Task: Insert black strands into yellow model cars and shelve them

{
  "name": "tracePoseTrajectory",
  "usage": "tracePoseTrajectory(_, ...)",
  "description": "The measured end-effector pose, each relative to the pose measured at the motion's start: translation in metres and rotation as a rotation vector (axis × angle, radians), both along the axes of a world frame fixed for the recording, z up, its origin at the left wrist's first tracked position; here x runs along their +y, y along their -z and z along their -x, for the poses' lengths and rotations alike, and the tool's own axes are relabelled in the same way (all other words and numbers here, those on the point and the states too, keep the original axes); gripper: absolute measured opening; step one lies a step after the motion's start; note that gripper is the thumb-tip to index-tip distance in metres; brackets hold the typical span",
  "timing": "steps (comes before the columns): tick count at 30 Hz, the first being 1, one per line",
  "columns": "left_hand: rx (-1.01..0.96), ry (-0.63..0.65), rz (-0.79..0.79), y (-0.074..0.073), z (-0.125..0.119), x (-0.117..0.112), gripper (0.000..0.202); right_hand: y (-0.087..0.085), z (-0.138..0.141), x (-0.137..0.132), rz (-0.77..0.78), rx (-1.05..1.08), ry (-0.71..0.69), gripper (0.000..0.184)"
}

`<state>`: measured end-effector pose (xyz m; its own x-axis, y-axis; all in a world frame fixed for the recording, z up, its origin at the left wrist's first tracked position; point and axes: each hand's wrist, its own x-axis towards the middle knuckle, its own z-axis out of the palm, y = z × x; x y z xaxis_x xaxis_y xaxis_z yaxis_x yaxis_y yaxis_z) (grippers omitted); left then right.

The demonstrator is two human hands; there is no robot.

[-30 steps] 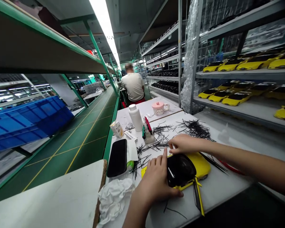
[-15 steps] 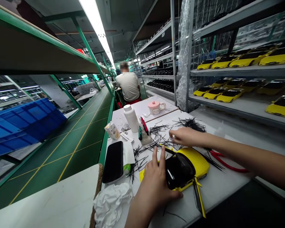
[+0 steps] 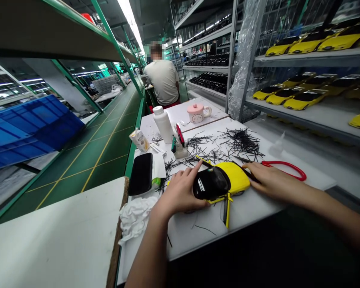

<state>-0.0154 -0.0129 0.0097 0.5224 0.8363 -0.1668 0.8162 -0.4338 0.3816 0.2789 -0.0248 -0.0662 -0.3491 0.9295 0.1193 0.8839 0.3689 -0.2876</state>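
Steel shelves rise on my right, holding rows of yellow cars and, farther off, black cars. A green conveyor runs along my left, with a blue crate beyond it. Far ahead, a co-worker sits with their back to me.

The white counter stretches away from me. On its far part stand a white bottle and a pink mug. A black phone lies left of my work, with a crumpled tissue nearer me. Loose black bristles are scattered across the middle, and red-handled pliers lie off to the right.

The yellow car sits on the counter directly in front of me, between my hands. My left hand is cupped against its glossy black canopy, fingers apart and pressing on it. My right hand lies just beside the car's right end, fingers together, next to a thin black rod. I cannot tell whether they pinch it.
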Motion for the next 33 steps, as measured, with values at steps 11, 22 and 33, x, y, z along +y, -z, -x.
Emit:
tracePoseTrajectory(11,0.217,-0.154,0.046,-0.006,-0.002,-0.012,0.114,-0.047,-0.013,-0.004,-0.02,0.405,0.158,0.03)
tracePoseTrajectory(22,0.117,0.015,0.083,-0.007,0.017,0.004,0.103,-0.051,0.067,-0.02,0.181,0.802,-0.358,0.01)
tracePoseTrajectory(33,-0.083,0.215,0.13,-0.006,0.032,0.029,0.095,-0.032,0.084,-0.017,0.147,0.915,-0.365,0.012)
